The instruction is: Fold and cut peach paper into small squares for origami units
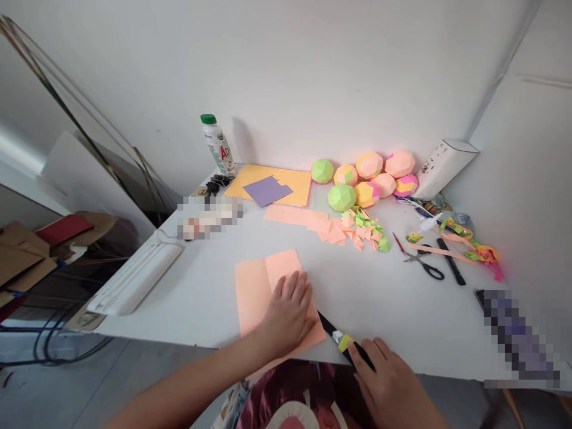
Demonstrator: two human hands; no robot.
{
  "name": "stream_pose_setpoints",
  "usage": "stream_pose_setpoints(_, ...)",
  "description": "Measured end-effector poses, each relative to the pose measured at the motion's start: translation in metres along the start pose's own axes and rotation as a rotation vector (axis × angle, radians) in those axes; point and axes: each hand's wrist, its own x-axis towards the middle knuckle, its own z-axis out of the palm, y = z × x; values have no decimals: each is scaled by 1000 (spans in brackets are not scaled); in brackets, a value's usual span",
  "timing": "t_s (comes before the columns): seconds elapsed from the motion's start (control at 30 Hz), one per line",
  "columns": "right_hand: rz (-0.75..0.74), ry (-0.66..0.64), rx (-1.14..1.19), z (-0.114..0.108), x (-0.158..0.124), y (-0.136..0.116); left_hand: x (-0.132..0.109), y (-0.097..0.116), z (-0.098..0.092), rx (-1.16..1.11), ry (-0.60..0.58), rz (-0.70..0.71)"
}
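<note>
Pale orange paper (254,286) with a crease down it lies at the table's front edge. My left hand (292,307) rests flat on its right half, fingers stretched out. My right hand (386,378) grips a utility knife (345,344) with a black and yellow handle. The knife's dark blade points up and left, and its far end meets the right edge of the paper; whether the tip is inside the fold I cannot tell.
Behind the paper lie orange strips (295,215) and a pile of small folded pieces (364,229). Several faceted paper balls (342,196) stand by the wall. Scissors (424,262) lie on the right, a white power strip-like device (138,280) on the left, a bottle (218,146) at the back.
</note>
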Motion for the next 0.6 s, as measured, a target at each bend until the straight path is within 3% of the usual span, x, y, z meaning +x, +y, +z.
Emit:
stream_pose_setpoints(0.27,20,-4,16,1,5,-3,-1,-9,12,18,64,6)
stream_pose_setpoints(0.6,56,-102,-31,4,46,2,0,-6,10,16,20,0)
